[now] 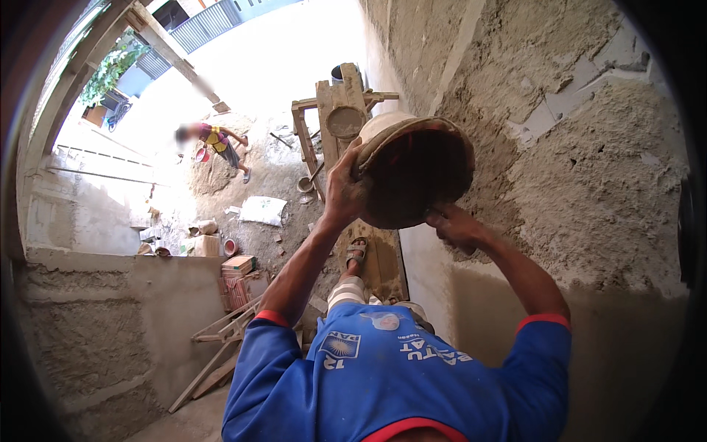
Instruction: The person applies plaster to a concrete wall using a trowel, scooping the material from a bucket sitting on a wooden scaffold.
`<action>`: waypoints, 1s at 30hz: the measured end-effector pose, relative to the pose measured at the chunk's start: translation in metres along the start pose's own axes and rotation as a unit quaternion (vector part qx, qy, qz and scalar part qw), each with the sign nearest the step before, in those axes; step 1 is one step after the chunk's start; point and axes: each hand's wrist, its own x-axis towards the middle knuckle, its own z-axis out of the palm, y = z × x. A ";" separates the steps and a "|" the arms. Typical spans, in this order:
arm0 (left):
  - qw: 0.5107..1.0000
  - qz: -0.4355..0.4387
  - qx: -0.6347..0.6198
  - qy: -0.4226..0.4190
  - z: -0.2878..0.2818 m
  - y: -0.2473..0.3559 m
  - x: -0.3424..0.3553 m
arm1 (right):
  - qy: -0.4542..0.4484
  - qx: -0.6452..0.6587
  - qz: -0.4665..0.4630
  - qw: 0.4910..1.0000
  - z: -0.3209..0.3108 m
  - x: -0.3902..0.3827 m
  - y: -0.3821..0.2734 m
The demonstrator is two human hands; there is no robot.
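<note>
My left hand (343, 188) grips the side of a mortar-crusted bucket (420, 173), which is tipped with its dark mouth toward me. My right hand (453, 228) is closed at the bucket's lower right rim; what it holds is hidden, possibly a handle. What lies in the shadowed bucket is too dark to tell. Beyond the bucket, a round container (344, 121) sits on a rough wooden trestle (324, 103). My sandaled foot rests on a plank (389, 269) below.
A rough, partly plastered wall (560, 169) rises at my right. A low wall (96, 317) is at left, beside loose timber (213, 353) and stacked tiles (239, 267). Below, another person (217, 144) stands on sand with a red container, near a white sack (263, 211).
</note>
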 end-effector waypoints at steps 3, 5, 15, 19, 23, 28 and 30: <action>0.997 -0.070 -0.022 -0.033 0.013 0.022 0.003 | -0.048 0.319 0.085 0.943 0.032 0.005 0.053; 0.994 -0.072 0.077 0.015 0.016 0.009 0.005 | -0.061 0.355 0.057 0.931 0.042 0.007 0.042; 0.984 -0.097 0.146 -0.018 -0.022 0.038 0.033 | 0.078 -0.088 0.055 0.992 -0.062 -0.045 -0.028; 0.977 -0.095 0.187 -0.043 -0.013 0.044 0.043 | 0.124 -0.357 0.030 0.925 -0.067 -0.021 -0.030; 0.967 -0.029 0.252 -0.033 -0.007 0.039 0.036 | 0.002 -0.379 0.063 0.923 -0.050 0.004 -0.050; 0.968 -0.076 0.224 -0.079 -0.016 0.027 0.037 | -0.107 -0.049 0.067 0.991 -0.019 0.016 -0.010; 0.966 -0.060 0.243 -0.064 -0.019 0.016 0.038 | -0.152 0.087 0.093 0.980 0.006 0.022 0.011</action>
